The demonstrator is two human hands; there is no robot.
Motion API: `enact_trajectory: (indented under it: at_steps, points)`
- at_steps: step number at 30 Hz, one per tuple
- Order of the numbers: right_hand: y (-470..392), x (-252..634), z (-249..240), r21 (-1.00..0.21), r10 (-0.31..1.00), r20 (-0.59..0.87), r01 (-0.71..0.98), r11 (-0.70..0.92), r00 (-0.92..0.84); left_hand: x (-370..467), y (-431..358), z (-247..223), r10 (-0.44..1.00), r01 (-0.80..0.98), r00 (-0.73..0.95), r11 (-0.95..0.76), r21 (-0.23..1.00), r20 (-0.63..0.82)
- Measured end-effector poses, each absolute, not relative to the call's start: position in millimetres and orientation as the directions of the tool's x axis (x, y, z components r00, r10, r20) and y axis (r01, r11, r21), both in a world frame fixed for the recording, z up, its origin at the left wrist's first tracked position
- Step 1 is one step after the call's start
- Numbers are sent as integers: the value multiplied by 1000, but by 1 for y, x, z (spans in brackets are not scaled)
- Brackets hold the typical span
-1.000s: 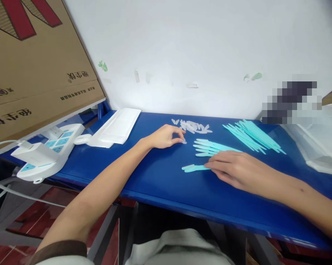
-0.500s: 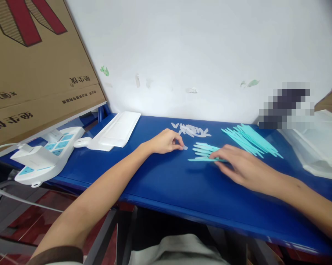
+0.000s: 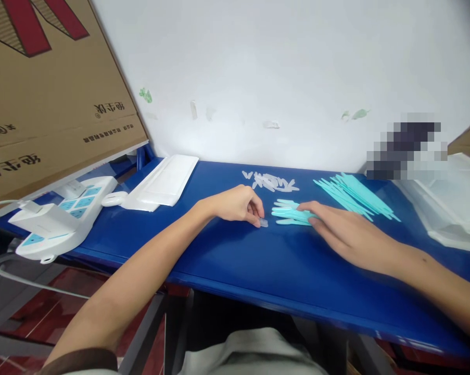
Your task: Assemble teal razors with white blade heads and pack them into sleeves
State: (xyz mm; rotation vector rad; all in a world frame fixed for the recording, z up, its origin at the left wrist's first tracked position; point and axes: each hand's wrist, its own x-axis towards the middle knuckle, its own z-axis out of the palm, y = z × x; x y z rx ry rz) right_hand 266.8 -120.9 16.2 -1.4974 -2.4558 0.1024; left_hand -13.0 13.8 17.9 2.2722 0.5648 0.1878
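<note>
My left hand is closed, thumb and fingers pinching a small translucent plastic sleeve low over the blue table. My right hand reaches in from the right, its fingertips pressed together on a slim turquoise stick. Several like sticks lie side by side around and under those fingers, which partly hide them. Behind the left hand is a loose heap of translucent sleeves. A bigger pile of turquoise sticks rests beyond the right hand.
White flat packets lie on the blue table at left, near a white power strip with chargers and cables. A large cardboard box stands behind it. At right is a translucent plastic tub. A white wall backs the table.
My left hand has moved slightly toward me and right with the sleeve. My right hand has left the stick at the near side and shifted to the sticks further back.
</note>
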Motion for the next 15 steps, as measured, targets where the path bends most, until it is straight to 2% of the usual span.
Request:
enact_trajectory:
  at_steps: [3,7,15]
  points:
    - [-124,263,18,-232,854,183,823,519,-488,-13,11,21,444,335,896,-640,692,-24]
    - [-121,262,14,-221,821,179,792,570,-541,-13,8,24,431,329,902,-673,663,-10]
    - [-118,265,13,11,747,215,767,642,-629,-11,8,23,392,280,919,-699,658,25]
